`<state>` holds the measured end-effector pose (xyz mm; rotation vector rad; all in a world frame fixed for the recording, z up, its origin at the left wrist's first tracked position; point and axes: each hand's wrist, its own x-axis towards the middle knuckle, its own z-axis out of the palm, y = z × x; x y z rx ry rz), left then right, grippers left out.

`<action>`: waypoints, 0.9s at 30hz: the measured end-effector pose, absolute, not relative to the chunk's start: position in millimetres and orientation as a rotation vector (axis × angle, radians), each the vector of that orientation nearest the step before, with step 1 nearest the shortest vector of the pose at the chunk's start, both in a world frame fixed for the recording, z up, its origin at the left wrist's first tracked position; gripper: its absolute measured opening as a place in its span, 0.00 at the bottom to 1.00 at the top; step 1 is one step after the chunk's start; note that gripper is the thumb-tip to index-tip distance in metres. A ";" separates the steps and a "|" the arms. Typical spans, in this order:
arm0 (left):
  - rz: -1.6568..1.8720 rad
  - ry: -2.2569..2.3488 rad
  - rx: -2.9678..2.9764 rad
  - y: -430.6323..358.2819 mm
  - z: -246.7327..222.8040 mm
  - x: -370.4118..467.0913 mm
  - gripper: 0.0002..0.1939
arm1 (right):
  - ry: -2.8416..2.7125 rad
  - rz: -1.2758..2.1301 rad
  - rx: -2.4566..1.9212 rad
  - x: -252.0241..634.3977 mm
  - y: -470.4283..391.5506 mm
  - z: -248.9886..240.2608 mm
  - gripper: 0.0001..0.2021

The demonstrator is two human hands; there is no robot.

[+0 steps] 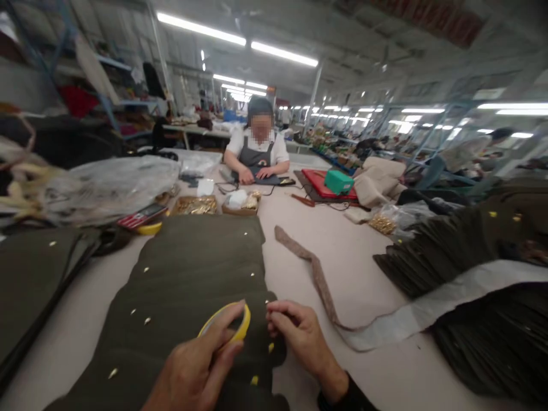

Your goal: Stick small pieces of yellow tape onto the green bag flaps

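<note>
Table edges: bare pale tabletop (359,245) runs along the right side of the olive fabric (201,262), with a narrower bare strip on its left; the right hand (302,337) has open surface beside it.
Olive fabric: laid in front of the person, dark and matt, its sides wavy, small gold pieces (148,321) dotted over it and yellow bits (254,380) near its right edge.
Yellow tape roll: ringed over the fabric, gripped between thumb and fingers of the left hand (184,365), its yellow rim (244,326) facing right.
Right fingertips: drawn together at the fabric's right edge; whether they pinch anything, cannot tell.
Brown strip: (319,277) lies bent across the tabletop to the right, meeting a pale band (406,319) that runs over dark stacked pieces (445,245) and limits room that way.
Far side: two open boxes (194,205) sit just beyond the fabric, a plastic bag (115,185) to their left.
Co-worker: seated opposite (257,148), both hands on dark material.
</note>
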<state>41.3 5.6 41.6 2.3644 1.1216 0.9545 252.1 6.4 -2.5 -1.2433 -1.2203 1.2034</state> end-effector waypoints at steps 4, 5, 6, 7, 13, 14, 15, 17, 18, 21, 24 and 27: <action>0.960 1.140 2.388 7.4 34.3 36.3 0.21 | -1.577 0.970 -1.176 239.9 -3.7 24.7 0.09; 0.972 1.142 2.420 7.3 34.1 35.4 0.21 | -1.672 0.894 -1.146 236.3 -5.5 30.2 0.09; 0.989 1.144 2.460 7.0 34.1 34.5 0.21 | -1.746 0.826 -1.116 232.4 -7.2 34.0 0.10; 1.009 1.140 2.506 6.6 33.9 33.5 0.21 | -1.799 0.767 -1.092 228.4 -8.8 36.1 0.10; 0.990 1.111 2.709 0.5 31.8 29.0 0.22 | -1.969 0.452 -1.041 212.8 -13.1 31.5 0.10; 0.969 1.110 2.721 -1.4 31.7 28.7 0.22 | -2.005 0.401 -1.028 212.1 -13.7 30.7 0.10; 0.958 1.112 2.727 -3.6 31.6 28.7 0.22 | -2.039 0.356 -1.012 211.9 -14.5 30.1 0.10; 0.956 1.122 2.724 -8.2 31.3 28.8 0.22 | -2.085 0.295 -0.976 211.7 -16.8 28.6 0.10; 0.958 1.120 2.720 -10.5 31.0 28.9 0.22 | -2.091 0.278 -0.956 211.5 -18.3 27.5 0.10; 0.945 1.077 2.705 -16.6 29.3 28.6 0.20 | -2.058 0.224 -0.938 209.6 -23.0 22.6 0.10; 0.926 1.081 2.626 -20.9 26.6 26.8 0.16 | -2.045 0.151 -0.947 205.9 -26.7 18.9 0.09; 0.858 1.132 2.525 -22.2 24.3 24.4 0.12 | -2.083 0.071 -0.962 202.7 -28.7 18.0 0.09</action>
